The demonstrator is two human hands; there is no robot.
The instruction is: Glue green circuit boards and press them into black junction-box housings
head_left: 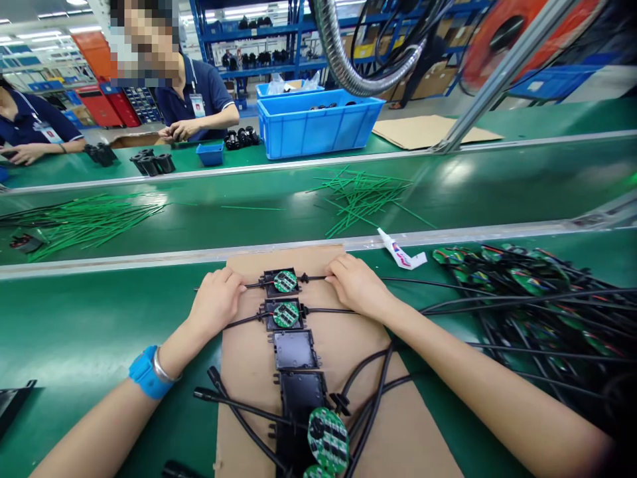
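My left hand (217, 302), with a blue wrist strap (149, 373), pinches a black cable at the left side of the farthest black plastic housing (269, 283). On the opposite side, my right hand (355, 285) is closed on the cable leaving that same housing. A round green circuit board (285, 281) lies in it, between both hands. Just nearer is a second housing (269, 317) with its own round board (286, 315) and cables. A third housing (294, 350) shows its bare inside. Closest to me, a loose green board (328, 438) with black cables lies over more black housings (302, 392).
Brown cardboard (249, 372) lies under the housings. A heap of wired boards (537, 279) is at the right, beside a white tube (401, 252). Green sticks (363, 192) lie on the belt beyond. Across it, a co-worker (194, 99) handles something near a blue bin (318, 126).
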